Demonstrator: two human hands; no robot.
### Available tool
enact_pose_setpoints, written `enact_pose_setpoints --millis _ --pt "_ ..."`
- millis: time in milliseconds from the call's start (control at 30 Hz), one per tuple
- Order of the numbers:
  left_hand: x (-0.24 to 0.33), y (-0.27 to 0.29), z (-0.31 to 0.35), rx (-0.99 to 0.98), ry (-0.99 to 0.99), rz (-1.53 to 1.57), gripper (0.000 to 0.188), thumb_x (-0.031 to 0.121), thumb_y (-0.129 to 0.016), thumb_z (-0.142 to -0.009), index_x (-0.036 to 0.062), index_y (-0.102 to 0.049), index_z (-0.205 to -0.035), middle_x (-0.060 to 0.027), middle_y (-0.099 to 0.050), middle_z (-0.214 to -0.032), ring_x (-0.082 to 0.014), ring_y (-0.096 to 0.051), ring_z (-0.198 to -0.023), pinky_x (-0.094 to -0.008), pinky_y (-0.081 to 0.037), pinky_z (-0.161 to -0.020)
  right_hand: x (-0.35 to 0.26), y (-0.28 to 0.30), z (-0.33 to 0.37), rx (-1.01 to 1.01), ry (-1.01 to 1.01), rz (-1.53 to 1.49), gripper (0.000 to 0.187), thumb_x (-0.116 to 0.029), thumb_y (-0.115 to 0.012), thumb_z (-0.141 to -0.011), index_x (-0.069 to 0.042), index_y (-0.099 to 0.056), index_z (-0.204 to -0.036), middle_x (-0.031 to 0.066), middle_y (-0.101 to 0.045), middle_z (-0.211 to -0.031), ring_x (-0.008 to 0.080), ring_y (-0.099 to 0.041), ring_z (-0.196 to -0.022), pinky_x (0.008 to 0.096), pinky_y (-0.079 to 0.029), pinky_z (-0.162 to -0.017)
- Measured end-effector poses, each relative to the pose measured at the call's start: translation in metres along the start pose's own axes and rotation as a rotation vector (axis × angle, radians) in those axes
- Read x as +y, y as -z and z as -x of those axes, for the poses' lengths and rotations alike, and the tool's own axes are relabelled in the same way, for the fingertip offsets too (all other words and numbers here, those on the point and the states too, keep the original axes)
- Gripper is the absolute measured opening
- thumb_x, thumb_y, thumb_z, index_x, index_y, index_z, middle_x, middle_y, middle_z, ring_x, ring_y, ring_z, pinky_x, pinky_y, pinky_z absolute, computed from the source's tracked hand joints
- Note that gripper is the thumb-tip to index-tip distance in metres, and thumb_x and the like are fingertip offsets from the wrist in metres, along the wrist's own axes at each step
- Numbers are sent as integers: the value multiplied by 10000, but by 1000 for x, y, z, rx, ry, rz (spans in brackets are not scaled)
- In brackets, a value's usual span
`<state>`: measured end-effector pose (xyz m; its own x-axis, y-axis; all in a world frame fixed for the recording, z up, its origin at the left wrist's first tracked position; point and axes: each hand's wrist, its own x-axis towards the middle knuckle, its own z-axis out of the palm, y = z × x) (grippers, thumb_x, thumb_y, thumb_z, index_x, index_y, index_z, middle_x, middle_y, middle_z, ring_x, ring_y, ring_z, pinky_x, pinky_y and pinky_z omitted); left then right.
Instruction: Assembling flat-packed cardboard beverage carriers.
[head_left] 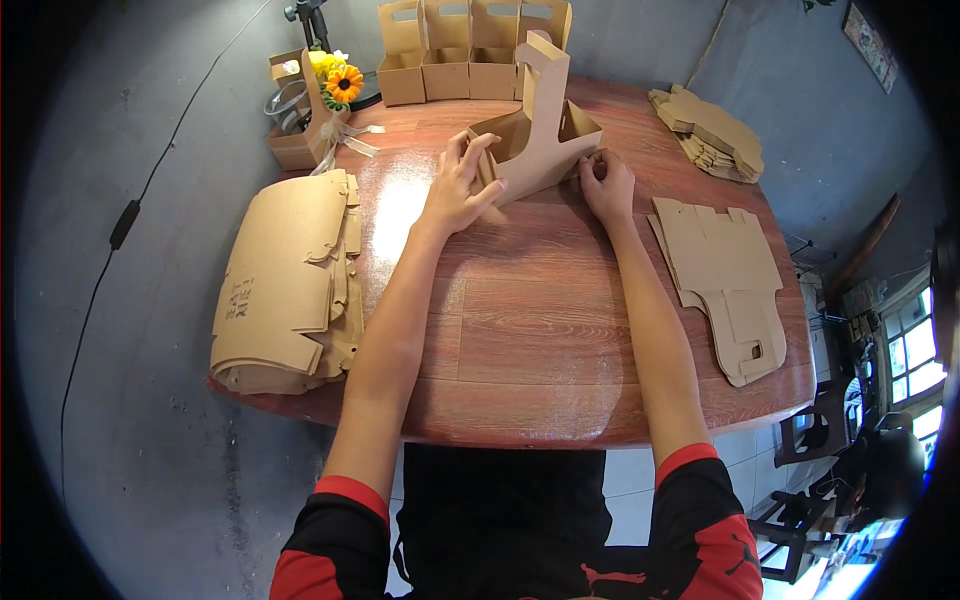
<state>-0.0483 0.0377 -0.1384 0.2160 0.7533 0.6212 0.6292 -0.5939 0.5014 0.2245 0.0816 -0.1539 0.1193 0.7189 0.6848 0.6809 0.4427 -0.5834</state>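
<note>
A brown cardboard drink carrier (545, 150) with a tall central handle stands upright at the far middle of the table, open compartments on both sides of the handle. My left hand (463, 190) curves around its left end, thumb against the front and fingers over the end panel. At the lower right corner, my right hand (607, 187) is closed, with thumb and fingertips pinched at the carrier's edge. Those fingertips partly hide what they pinch.
Several finished carriers (448, 75) line the back. A carrier holding flowers (343, 84) stands back left. Folded cardboard sheets (275, 270) lie at the left edge; flat blanks (725, 255) lie at right, with another stack (710, 130) farther back. The wooden table (530, 330) has a curved edge.
</note>
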Motion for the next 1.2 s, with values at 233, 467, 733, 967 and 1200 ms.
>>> enact_pose_setpoints --millis 233,467,733,967,1200 --pt "20 -3 -2 -49 18 -5 710 397 -781 -852 229 -500 -1482 -197 -423 -1431 -407 -485 -1326 -506 -484 -1067 8 -3 0 110 -149 -156 200 -188 -712 -893 -1 -643 -915 180 -659 -858 356 -639 -840 454 -507 -761" --pt "26 -8 -6 35 -62 -122 751 392 -836 -836 233 -502 -1490 -202 -493 -1374 -377 -557 -1264 -454 -535 -1013 15 -6 -2 215 -152 -216 212 -183 -682 -930 0 -620 -1015 194 -673 -929 370 -636 -926 435 -506 -822" --pt "39 -17 -3 60 -41 -289 797 338 -811 -857 255 -431 -1552 -264 -473 -1447 -434 -565 -1282 -478 -538 -995 5 1 -8 493 -366 -651 292 -284 -498 -1065 1 -536 -1116 112 -602 -913 210 -616 -815 354 -542 -732" --pt "56 -28 -11 254 -316 -695 783 309 -819 -822 237 -484 -1526 -222 -438 -1497 -388 -546 -1289 -438 -501 -1042 9 6 -4 581 -441 -699 308 -287 -406 -1092 0 -508 -1139 137 -569 -1005 213 -598 -835 353 -571 -743" --pt "50 -85 -66 59 -249 -397 749 250 -772 -863 225 -458 -1542 -136 -448 -1543 -356 -556 -1289 -460 -478 -1044 5 7 -8 657 -487 -737 345 -316 -379 -1092 2 -492 -1165 134 -549 -1001 223 -592 -840 350 -558 -746"
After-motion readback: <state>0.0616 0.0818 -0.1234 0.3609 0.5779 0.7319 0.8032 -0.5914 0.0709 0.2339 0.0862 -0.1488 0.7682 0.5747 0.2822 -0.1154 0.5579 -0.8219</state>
